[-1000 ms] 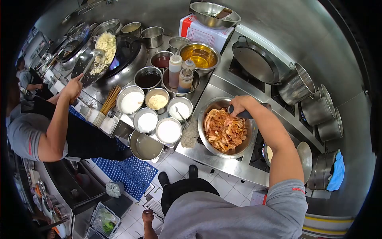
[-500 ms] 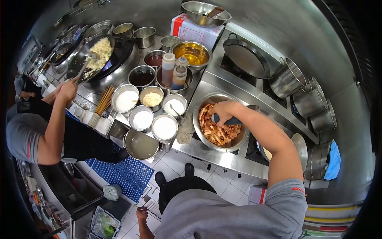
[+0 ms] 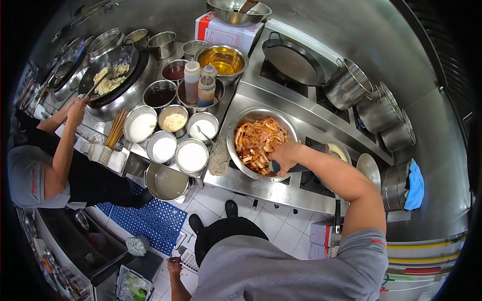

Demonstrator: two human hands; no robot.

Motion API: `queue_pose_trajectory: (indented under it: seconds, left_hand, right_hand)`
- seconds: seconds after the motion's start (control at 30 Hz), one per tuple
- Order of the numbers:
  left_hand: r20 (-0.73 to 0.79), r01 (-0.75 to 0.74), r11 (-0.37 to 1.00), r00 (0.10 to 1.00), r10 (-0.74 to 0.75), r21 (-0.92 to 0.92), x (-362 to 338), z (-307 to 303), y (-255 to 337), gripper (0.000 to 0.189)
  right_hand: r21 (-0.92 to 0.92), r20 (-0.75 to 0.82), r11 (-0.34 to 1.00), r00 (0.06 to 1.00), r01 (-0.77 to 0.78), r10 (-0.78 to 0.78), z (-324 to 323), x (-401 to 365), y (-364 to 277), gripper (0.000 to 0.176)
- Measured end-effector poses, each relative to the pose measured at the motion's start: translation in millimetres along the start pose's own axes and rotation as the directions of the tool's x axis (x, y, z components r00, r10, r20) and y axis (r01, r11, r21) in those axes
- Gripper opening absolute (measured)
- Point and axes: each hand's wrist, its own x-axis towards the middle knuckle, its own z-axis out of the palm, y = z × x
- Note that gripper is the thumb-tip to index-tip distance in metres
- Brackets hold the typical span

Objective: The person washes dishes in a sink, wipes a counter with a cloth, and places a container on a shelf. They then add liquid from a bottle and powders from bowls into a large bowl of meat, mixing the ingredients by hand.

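Observation:
My right hand [image 3: 283,158] is closed around a dark, smooth, cylindrical thing [image 3: 306,159], possibly a bottle. Its kind is not clear. Both are over the lower right of a wide steel bowl [image 3: 292,128], with my fingertips down at the food. Strips and pieces of reddish-brown, sauce-coated meat [image 3: 258,140] fill this bowl, which stands on the steel stove top. My left hand [image 3: 174,265] hangs low beside my body, away from the counter. Its fingers are curled, and whether anything is inside them is hidden.
Left of the bowl are pots of white powder [image 3: 192,156], dark sauce [image 3: 160,95] and squeeze bottles [image 3: 192,80]. A grey cloth [image 3: 219,158] lies beside it. A pan handle [image 3: 337,213] juts out over the stove's front edge. A co-worker [image 3: 35,173] stirs a wok [image 3: 128,57].
My right hand and the dark cylindrical thing have moved from the bowl's middle to its lower right, uncovering more meat. The view has shifted slightly. The co-worker's wok has been lowered.

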Motion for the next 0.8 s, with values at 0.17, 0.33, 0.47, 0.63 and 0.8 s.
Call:
queue_pose_trajectory:
  seconds: [0.17,0.33,0.47,0.63,0.8]
  left_hand:
    - [0.039,-0.014,1.0,0.999,0.015,-0.026,3,3,2,0.022]
    - [0.037,0.012,0.998,0.999,-0.01,-0.063,-7,10,6,0.021]
    - [-0.004,-0.042,0.999,0.999,0.041,-0.032,-7,12,-2,0.021]
    - [-0.011,0.023,0.995,1.0,-0.024,-0.099,-26,20,2,0.022]
    - [-0.052,0.11,0.975,0.991,-0.122,-0.195,-41,32,-1,0.023]
  right_hand:
    - [0.031,0.044,0.999,0.998,-0.036,0.034,36,-8,29,0.071]
    - [0.09,0.088,0.989,0.99,-0.12,0.112,59,-7,69,0.069]
    - [0.091,0.114,0.977,0.977,-0.191,0.18,62,-2,102,0.066]
    - [0.105,0.075,0.945,0.95,-0.309,0.302,45,8,134,0.067]
    - [0.116,0.014,0.944,0.95,-0.31,0.31,13,31,162,0.07]
